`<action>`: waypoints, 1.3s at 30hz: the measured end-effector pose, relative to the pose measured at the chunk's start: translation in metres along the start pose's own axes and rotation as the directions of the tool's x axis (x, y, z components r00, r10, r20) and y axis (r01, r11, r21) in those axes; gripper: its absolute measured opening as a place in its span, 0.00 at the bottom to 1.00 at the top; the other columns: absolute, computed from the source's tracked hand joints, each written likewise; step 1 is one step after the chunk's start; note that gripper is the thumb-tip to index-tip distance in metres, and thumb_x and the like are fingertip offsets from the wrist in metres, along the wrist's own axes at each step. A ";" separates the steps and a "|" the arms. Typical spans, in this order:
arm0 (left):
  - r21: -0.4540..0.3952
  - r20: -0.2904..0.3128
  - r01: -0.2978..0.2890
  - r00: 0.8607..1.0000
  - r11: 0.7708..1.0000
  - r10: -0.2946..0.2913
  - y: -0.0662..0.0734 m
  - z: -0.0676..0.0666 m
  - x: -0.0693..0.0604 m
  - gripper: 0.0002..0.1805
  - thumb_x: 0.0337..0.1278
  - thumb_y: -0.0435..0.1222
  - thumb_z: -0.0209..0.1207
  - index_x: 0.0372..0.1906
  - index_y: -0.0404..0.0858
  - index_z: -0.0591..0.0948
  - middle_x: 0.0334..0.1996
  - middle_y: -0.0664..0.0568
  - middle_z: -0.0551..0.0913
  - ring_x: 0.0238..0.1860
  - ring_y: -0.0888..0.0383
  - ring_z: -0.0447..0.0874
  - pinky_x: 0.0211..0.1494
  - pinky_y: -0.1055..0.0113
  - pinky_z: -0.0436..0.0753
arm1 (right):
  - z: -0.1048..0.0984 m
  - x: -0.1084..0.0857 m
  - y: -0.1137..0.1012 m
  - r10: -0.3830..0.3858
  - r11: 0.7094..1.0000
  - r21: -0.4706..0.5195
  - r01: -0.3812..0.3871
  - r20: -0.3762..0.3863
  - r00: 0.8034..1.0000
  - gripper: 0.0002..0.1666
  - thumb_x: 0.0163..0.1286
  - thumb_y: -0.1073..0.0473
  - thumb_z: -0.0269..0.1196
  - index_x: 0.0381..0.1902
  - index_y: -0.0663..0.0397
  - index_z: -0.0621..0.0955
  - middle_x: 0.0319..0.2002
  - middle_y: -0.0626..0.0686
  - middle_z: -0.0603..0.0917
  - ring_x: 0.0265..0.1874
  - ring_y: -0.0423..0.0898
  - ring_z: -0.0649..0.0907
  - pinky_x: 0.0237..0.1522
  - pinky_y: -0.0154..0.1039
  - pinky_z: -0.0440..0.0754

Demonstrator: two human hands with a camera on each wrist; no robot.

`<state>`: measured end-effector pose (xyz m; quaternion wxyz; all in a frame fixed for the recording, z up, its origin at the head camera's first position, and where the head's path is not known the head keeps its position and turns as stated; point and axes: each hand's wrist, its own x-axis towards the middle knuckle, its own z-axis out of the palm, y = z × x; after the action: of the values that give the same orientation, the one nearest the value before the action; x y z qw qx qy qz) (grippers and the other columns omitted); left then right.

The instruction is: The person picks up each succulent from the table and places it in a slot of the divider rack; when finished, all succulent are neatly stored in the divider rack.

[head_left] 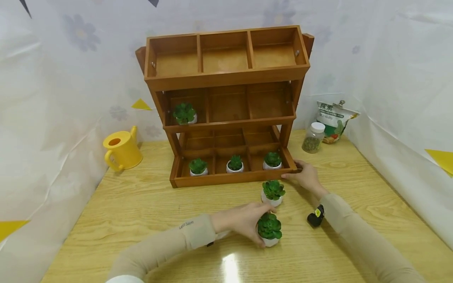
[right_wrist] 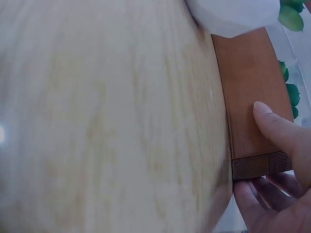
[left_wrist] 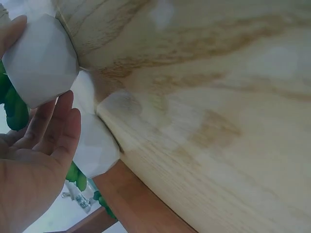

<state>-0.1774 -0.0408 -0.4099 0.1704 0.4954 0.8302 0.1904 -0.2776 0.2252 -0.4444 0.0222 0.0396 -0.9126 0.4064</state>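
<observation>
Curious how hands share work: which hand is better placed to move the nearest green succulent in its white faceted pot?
Probably the left hand: it grips that white pot, while the right hand holds the brown wooden shelf by its lower front corner.

Your left hand (left_wrist: pixel 34 167) holds a white pot (left_wrist: pixel 43 60) between the thumb (left_wrist: pixel 12 33) and fingers (left_wrist: pixel 67 136). Green leaves (left_wrist: pixel 15 110) stick out of it. Another white pot (left_wrist: pixel 96 145) is just past your fingers, by a brown board (left_wrist: pixel 146 204). The surface (left_wrist: pixel 209 87) has wavy lines.
</observation>
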 end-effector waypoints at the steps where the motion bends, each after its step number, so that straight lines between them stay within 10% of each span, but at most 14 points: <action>1: -0.005 -0.001 0.004 1.000 1.000 -0.004 0.000 0.000 0.000 0.49 0.39 0.50 0.74 0.66 0.40 0.62 0.58 0.49 0.74 0.59 0.62 0.74 0.60 0.75 0.73 | 0.000 0.000 0.000 -0.002 1.000 -0.001 0.002 0.001 1.000 0.48 0.57 0.46 0.71 0.67 0.68 0.66 0.59 0.71 0.74 0.57 0.65 0.75 0.58 0.58 0.72; 39: -0.044 -0.096 -0.018 0.995 0.999 0.013 -0.007 0.003 -0.001 0.38 0.34 0.46 0.77 0.55 0.36 0.75 0.48 0.53 0.81 0.45 0.70 0.77 0.48 0.86 0.73 | 0.000 0.000 0.003 -0.011 1.000 -0.002 0.011 0.004 1.000 0.47 0.58 0.48 0.71 0.66 0.69 0.67 0.59 0.70 0.74 0.56 0.65 0.75 0.58 0.58 0.72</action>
<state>-0.1810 -0.0445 -0.4153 0.1402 0.4882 0.8290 0.2339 -0.2778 0.2268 -0.4464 0.0224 0.0452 -0.9129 0.4052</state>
